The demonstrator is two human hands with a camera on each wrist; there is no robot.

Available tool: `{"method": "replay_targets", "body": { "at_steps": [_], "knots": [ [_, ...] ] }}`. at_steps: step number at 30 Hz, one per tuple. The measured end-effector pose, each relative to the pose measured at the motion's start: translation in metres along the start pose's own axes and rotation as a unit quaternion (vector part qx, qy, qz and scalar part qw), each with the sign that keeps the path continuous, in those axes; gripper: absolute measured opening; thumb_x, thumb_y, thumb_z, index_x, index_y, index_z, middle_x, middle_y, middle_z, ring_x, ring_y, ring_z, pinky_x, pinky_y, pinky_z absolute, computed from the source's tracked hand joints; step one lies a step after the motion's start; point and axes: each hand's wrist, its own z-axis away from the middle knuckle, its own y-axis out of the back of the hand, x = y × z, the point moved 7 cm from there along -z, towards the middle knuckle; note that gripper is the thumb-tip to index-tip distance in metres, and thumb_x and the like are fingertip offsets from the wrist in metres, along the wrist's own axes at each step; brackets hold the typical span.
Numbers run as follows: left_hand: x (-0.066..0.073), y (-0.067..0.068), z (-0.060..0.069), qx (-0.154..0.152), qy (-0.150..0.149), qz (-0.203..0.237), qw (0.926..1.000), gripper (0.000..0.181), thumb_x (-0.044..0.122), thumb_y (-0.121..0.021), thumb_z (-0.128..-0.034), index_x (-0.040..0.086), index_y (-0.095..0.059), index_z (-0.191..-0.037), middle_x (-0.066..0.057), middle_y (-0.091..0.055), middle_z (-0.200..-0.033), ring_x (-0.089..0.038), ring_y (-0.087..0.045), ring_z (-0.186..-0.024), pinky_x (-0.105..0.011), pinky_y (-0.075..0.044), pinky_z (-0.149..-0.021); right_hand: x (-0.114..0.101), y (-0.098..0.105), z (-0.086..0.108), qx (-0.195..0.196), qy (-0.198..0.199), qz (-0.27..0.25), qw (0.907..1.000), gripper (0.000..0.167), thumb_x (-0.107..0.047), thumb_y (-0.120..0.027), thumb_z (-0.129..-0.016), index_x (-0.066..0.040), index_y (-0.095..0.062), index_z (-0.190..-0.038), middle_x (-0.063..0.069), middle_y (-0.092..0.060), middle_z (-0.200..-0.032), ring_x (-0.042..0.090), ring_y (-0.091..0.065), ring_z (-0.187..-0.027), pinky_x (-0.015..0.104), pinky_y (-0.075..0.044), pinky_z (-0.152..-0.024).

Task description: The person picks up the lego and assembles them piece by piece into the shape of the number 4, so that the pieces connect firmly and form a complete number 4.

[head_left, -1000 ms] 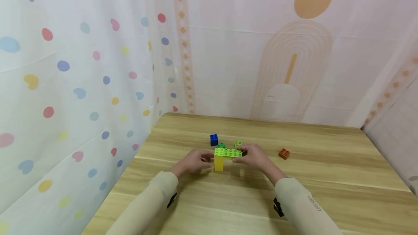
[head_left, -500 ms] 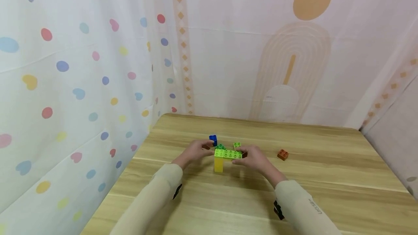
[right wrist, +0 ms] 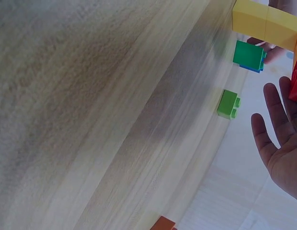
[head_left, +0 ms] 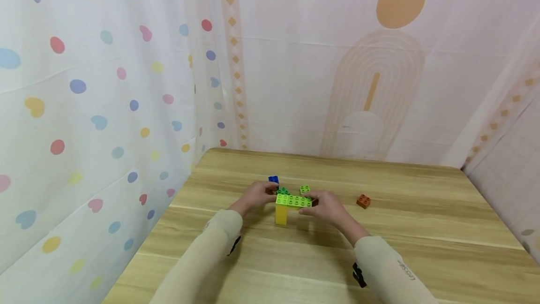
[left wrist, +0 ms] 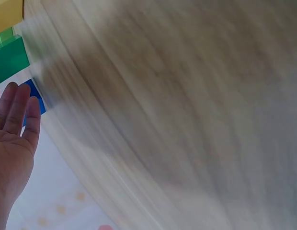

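Observation:
A toy brick structure [head_left: 281,215] stands upright on the table, with a yellow column at the left and lime green bricks [head_left: 297,201] across its top. My right hand [head_left: 330,208] pinches the overhanging right end between thumb and fingers. A red brick [right wrist: 296,79] shows at that end in the right wrist view. My left hand [head_left: 255,195] is at the column's left side, fingers reaching behind it. Those fingers look fairly straight in the left wrist view, beside a blue brick [left wrist: 35,96] and a dark green brick [left wrist: 12,58]. Whether they touch anything is unclear.
Behind the structure is a small lime green brick [head_left: 304,189]. A reddish-brown brick [head_left: 363,201] lies to the right of my right hand. The wooden table [head_left: 413,229] reaches back to a patterned curtain [head_left: 287,93], with a dotted one [head_left: 101,163] at left.
My left hand has moved forward and slightly right, from beside the column's lower part to near the dark green and blue bricks. The right hand keeps its hold; the structure stays in place.

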Motion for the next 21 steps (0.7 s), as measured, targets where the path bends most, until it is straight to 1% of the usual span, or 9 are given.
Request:
{"method": "replay_targets", "body": {
  "at_steps": [5,7,10,13,14,16,21],
  "knots": [
    [0.0049,-0.0054,-0.0045,-0.007,-0.014,-0.018,0.9997,0.039,0.01,-0.068,-0.0942,-0.001,-0.062,-0.131,-0.012,-0.067,-0.119,-0.02,-0.064,-0.101,-0.037,-0.051,-0.09,-0.0007,0.0,0.0,0.0,0.001,0.003,1.0,0.049,-0.023,-0.083,-0.083,-0.005,-0.068,-0.126,0.002,-0.065,-0.092,0.016,-0.056,-0.08,0.031,-0.048,-0.068],
    [0.0068,-0.007,-0.0057,-0.007,-0.027,-0.031,0.9991,0.035,0.006,-0.067,-0.0939,-0.003,-0.064,-0.128,-0.013,-0.067,-0.116,-0.019,-0.064,-0.098,-0.035,-0.053,-0.087,-0.001,-0.0001,0.0003,-0.001,0.002,0.004,1.0,0.049,-0.023,-0.083,-0.083,-0.005,-0.068,-0.126,0.002,-0.065,-0.092,0.016,-0.056,-0.08,0.03,-0.048,-0.068],
    [0.0084,-0.0082,-0.0065,-0.005,-0.034,-0.045,0.9984,0.031,0.005,-0.065,-0.0945,-0.005,-0.065,-0.125,-0.013,-0.068,-0.114,-0.018,-0.063,-0.096,-0.033,-0.053,-0.084,-0.0005,-0.0003,0.0007,-0.002,0.004,0.001,1.0,0.049,-0.023,-0.083,-0.083,-0.004,-0.068,-0.126,0.002,-0.065,-0.092,0.016,-0.056,-0.08,0.029,-0.047,-0.067],
    [0.0083,-0.0084,-0.0065,-0.005,-0.028,-0.046,0.9986,0.03,0.005,-0.066,-0.0947,-0.005,-0.066,-0.123,-0.013,-0.068,-0.112,-0.019,-0.063,-0.097,-0.034,-0.053,-0.085,0.0001,-0.0001,0.0008,0.001,0.011,0.0,0.9999,0.049,-0.023,-0.083,-0.083,-0.003,-0.068,-0.126,0.002,-0.065,-0.09,0.015,-0.055,-0.079,0.028,-0.047,-0.065],
    [0.0074,-0.0083,-0.0064,-0.004,-0.02,-0.04,0.999,0.031,0.006,-0.066,-0.095,-0.004,-0.065,-0.124,-0.013,-0.068,-0.113,-0.019,-0.062,-0.098,-0.036,-0.052,-0.086,0.0005,-0.0002,0.0006,0.002,0.013,0.001,0.9999,0.049,-0.023,-0.083,-0.083,-0.003,-0.068,-0.125,0.002,-0.065,-0.09,0.015,-0.055,-0.079,0.028,-0.046,-0.065],
    [0.0063,-0.0082,-0.0064,-0.004,-0.016,-0.036,0.9992,0.031,0.007,-0.067,-0.0945,-0.004,-0.066,-0.124,-0.012,-0.068,-0.112,-0.02,-0.062,-0.098,-0.037,-0.052,-0.086,0.0005,-0.0003,0.0008,0.002,0.016,0.001,0.9999,0.049,-0.023,-0.082,-0.083,-0.003,-0.068,-0.125,0.001,-0.065,-0.091,0.015,-0.055,-0.079,0.028,-0.046,-0.065],
    [0.0014,-0.0054,-0.0041,0.003,-0.004,-0.03,0.9995,0.032,0.011,-0.071,-0.0925,-0.002,-0.067,-0.122,-0.009,-0.068,-0.108,-0.018,-0.062,-0.094,-0.037,-0.052,-0.085,0.0019,0.0,0.0016,0.007,0.005,-0.005,1.0,0.047,-0.021,-0.083,-0.083,-0.005,-0.069,-0.125,0.002,-0.065,-0.091,0.016,-0.056,-0.079,0.029,-0.047,-0.066]
  ]
}}
